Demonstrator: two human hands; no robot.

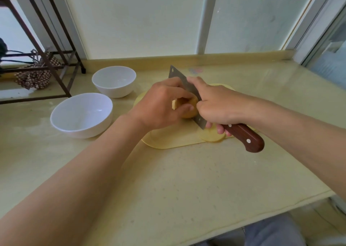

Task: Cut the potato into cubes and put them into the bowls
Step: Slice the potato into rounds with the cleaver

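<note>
A peeled yellow potato [188, 113] lies on a pale yellow cutting board [172, 141]. My left hand [161, 105] grips the potato from the left, fingers curled over it. My right hand [217, 107] holds a cleaver [179, 79] by its brown wooden handle [245, 137], index finger stretched along the blade's spine. The blade stands on the potato's right side, against my left fingers. A cut potato slice [212, 136] lies flat on the board under the handle. Two white bowls stand left of the board, one near [81, 114] and one far [114, 81]; both look empty.
The beige counter [168, 180] runs to a window wall at the back. A dark metal rack [46, 58] stands at the far left, with a patterned cloth bundle [33, 73] under it. The counter's front edge is at the lower right.
</note>
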